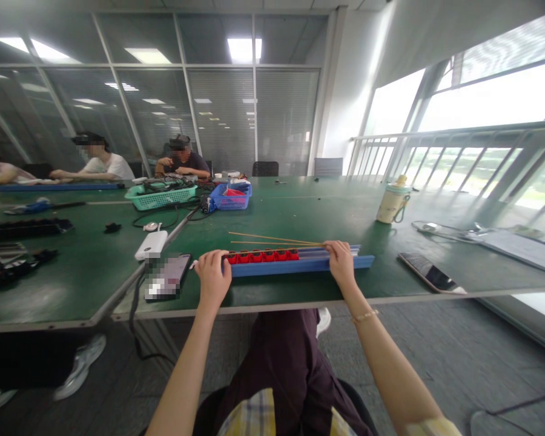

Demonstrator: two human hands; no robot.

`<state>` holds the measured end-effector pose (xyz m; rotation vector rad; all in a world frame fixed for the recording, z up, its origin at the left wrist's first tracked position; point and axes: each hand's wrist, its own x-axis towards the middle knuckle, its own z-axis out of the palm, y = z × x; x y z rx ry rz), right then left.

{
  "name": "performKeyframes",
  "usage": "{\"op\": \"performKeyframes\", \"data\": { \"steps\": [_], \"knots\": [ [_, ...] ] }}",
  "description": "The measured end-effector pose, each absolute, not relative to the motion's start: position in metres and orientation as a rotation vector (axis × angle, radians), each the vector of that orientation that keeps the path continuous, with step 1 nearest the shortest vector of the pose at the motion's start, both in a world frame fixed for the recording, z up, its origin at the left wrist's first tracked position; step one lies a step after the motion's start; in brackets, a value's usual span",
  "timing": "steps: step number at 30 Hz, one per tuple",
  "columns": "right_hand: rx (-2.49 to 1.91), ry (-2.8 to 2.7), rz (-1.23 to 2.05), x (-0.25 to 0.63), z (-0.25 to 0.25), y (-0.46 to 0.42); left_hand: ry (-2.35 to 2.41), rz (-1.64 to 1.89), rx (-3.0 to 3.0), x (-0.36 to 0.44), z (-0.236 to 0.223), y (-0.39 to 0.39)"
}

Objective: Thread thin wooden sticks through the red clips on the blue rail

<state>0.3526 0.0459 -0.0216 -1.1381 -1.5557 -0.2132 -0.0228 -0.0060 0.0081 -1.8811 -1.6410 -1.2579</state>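
A long blue channel point(290, 264) lies across the table in front of me. Inside its left and middle part sits a row of several small red pieces point(263, 257) with dark tops. My left hand point(214, 272) is closed round the channel's left end, fingers at the leftmost red piece. Toward the other end, my right hand point(340, 261) is closed over the channel. Thin yellowish sticks point(272, 238) run along the far side and come together at the right fingertips, which pinch them. Both palms and the channel's left tip are hidden.
Left of the channel are a phone point(169, 275) and a white device point(151, 244). Farther off stand a green basket point(161, 197) and a blue basket point(231, 200). To the right are a bottle point(392, 203) and another phone point(429, 272). Other people sit at the far left.
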Motion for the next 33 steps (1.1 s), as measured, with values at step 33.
{"op": "performKeyframes", "data": {
  "steps": [33],
  "knots": [
    [-1.167,-1.605,-0.229,0.3548,-0.0223,0.0472,-1.522,-1.305,-1.975,-0.0177,0.0163,-0.01]
  ]
}}
